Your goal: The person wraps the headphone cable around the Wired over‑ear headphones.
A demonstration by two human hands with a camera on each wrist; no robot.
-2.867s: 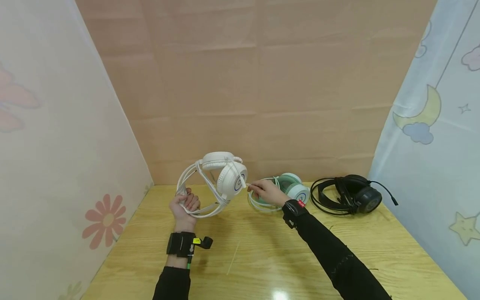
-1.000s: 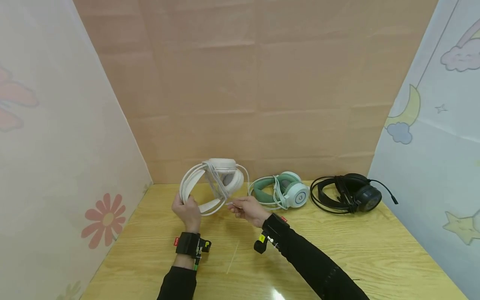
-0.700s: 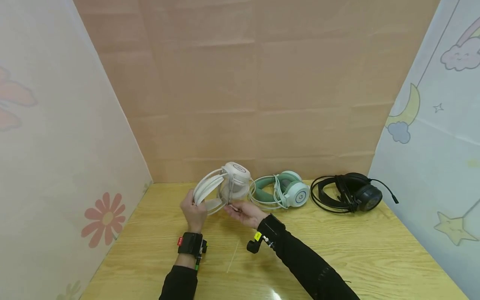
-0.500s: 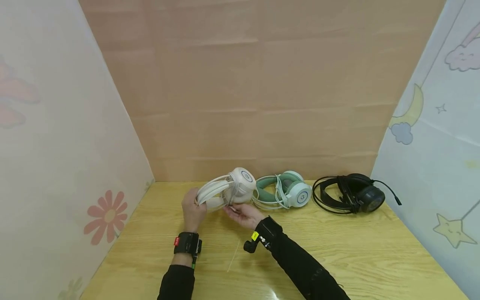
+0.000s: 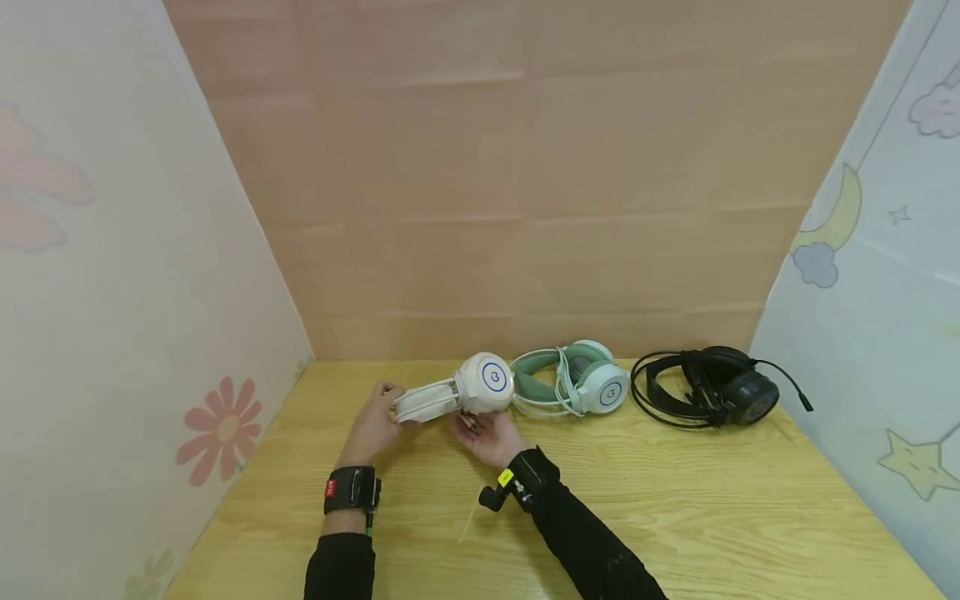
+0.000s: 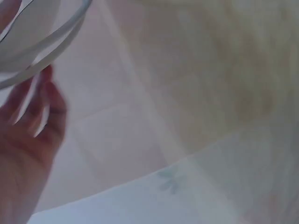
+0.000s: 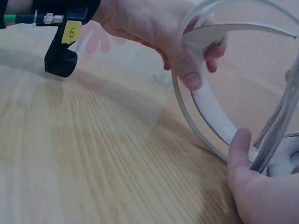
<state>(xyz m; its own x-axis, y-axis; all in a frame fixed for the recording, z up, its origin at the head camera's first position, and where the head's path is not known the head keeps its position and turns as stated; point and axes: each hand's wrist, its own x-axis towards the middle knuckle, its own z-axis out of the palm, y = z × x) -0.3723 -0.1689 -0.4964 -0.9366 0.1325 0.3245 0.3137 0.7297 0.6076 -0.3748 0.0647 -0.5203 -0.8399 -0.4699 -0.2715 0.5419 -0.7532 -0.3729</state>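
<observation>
White over-ear headphones (image 5: pixel 491 379), their cable wound round the band and cups, are low over the wooden table. My left hand (image 5: pixel 373 425) grips the headband end; in the right wrist view its thumb presses the band (image 7: pixel 212 112) with fingers behind. My right hand (image 5: pixel 495 442) cups the earcup end from below, and in the right wrist view its thumb (image 7: pixel 240 144) stands against the bundled cable (image 7: pixel 275 123). Small cable ends show by its fingers in the head view. The left wrist view catches only part of the left hand (image 6: pixel 28 149) and the cable loops (image 6: pixel 51 49).
Right beside the white pair lie green and white headphones (image 5: pixel 603 387) with a wrapped cable. Farther right are black headphones (image 5: pixel 753 396) with a boom microphone. A brown sheet hangs behind the table (image 5: pixel 675 500); patterned cloths flank both sides.
Both hands have lowered the white headphones toward the table and turned them, so an earcup's blue logo now faces up. The right hand has moved left and under the earcups.
</observation>
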